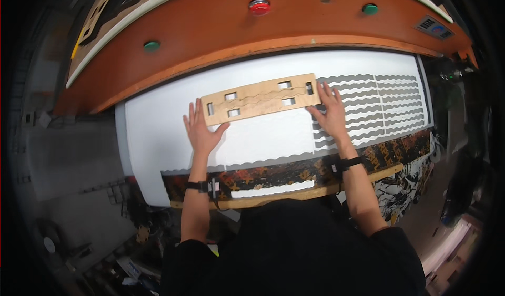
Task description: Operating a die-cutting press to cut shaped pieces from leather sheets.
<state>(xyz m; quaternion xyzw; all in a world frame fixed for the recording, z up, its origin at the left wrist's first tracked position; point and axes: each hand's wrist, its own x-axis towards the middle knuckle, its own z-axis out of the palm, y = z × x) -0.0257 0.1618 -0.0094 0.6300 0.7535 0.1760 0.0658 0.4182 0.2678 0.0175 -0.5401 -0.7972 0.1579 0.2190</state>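
Observation:
A long plywood cutting die [258, 100] with wavy lines along it and several rectangular holes lies between my hands, over the white sheet material [263, 138]. My left hand [202, 130] grips its left end, with the fingers along the short edge and the thumb at the near corner. At the other end, my right hand [331, 109] holds the die the same way, its thumb by the near edge. To the right of the die, wavy strips are cut out of the sheet, and grey wavy gaps [357, 122] show between them. Whether the die touches the sheet is hard to tell.
An orange-brown machine beam [205, 38] spans the far side, with a red push button [259, 7] and green buttons [370, 9]. A loose white wavy strip [273, 189] lies on the dark near edge board [247, 177]. Scraps [405, 191] are heaped at the near right.

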